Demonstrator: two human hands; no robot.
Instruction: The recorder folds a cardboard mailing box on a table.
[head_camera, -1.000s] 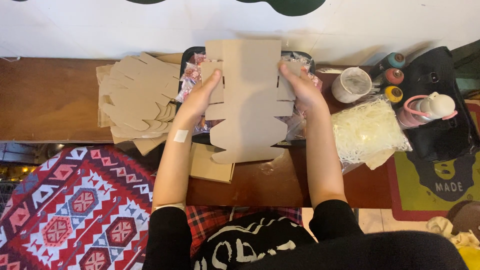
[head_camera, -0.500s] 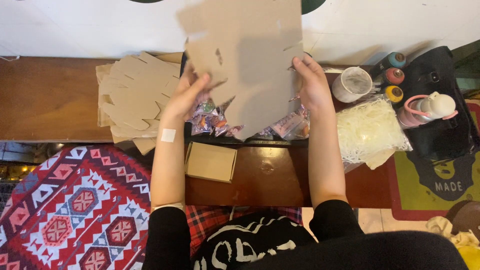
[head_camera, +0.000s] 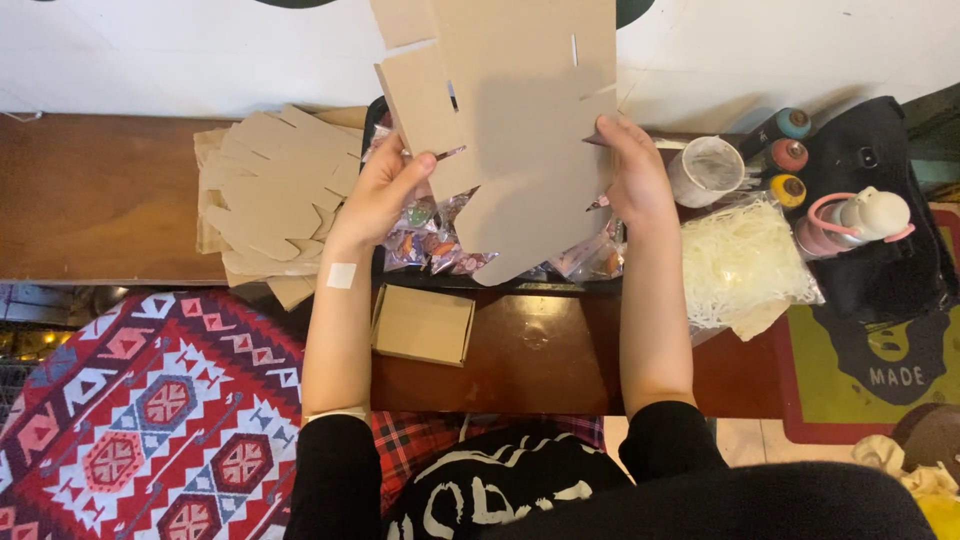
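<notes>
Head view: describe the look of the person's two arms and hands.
Both forearms are bare, with black sleeves pushed up near the elbows. The left hand has a small white rectangular plaster at its wrist. The right hand wears nothing visible: no gloves, rings or watch.

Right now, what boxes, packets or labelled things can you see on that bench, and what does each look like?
Flat cardboard box blank: brown, held up in both hands.
Stack of box blanks: brown, left on the bench.
Small folded box: brown, near edge.
Small wrapped packets: shiny, many-coloured, in a dark tray.
Bag of shredded paper: clear, cream filling, right.
Three bottles: coloured caps, far right.
</notes>
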